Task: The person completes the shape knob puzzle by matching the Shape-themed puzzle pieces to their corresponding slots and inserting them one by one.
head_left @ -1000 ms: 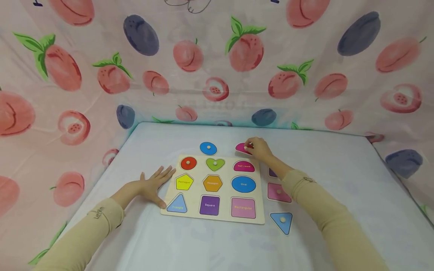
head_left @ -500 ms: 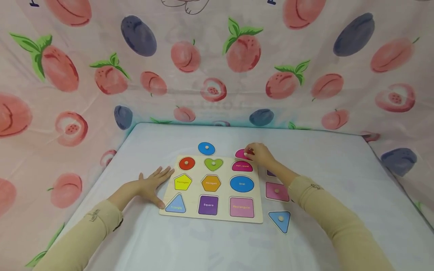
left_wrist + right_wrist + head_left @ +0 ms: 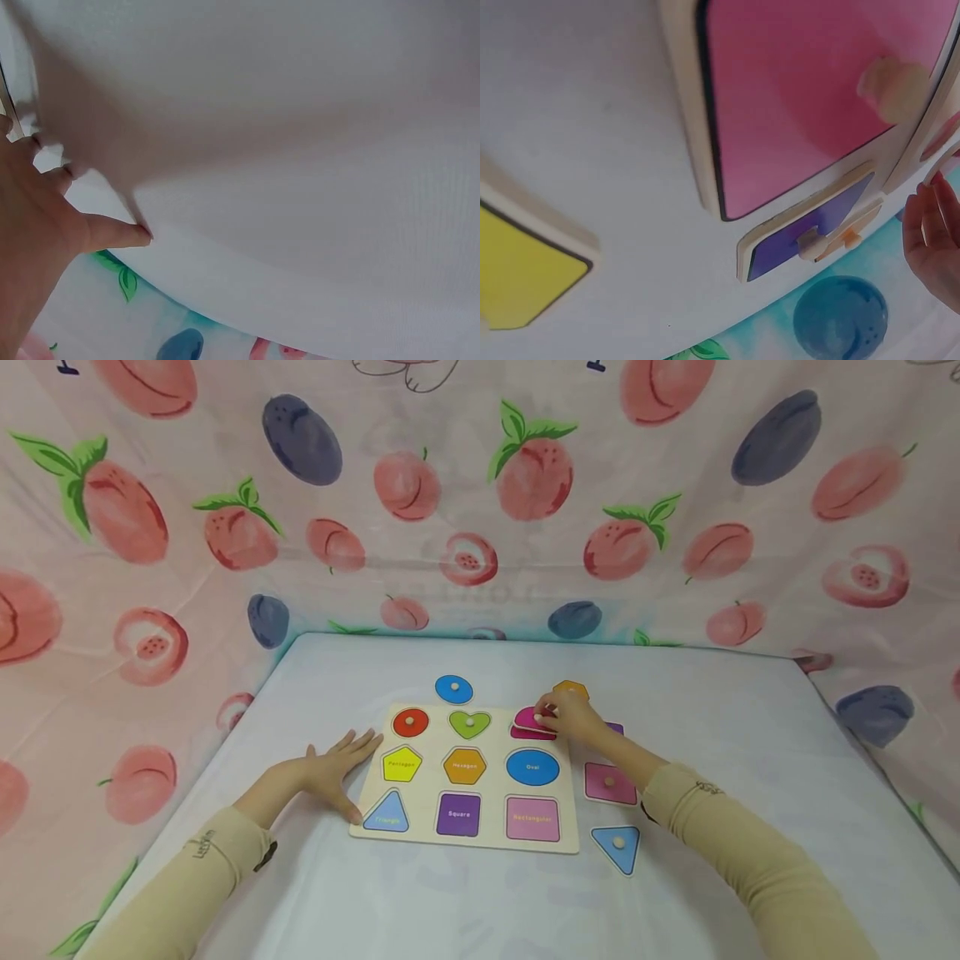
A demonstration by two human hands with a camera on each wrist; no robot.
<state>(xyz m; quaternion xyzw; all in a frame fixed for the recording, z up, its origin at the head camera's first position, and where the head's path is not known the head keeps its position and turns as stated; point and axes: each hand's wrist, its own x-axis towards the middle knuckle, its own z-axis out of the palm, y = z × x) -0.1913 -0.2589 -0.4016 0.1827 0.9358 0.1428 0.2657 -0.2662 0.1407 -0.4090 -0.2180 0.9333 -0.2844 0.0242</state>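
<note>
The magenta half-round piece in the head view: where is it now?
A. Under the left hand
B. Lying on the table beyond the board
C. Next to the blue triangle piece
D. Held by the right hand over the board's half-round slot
D: the right hand pinches the magenta half-round piece just over the matching slot in the top right corner of the board.

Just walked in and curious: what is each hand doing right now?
Left hand: open, flat on the table against the puzzle board.
Right hand: pinching the magenta half-round piece over the board.
</note>
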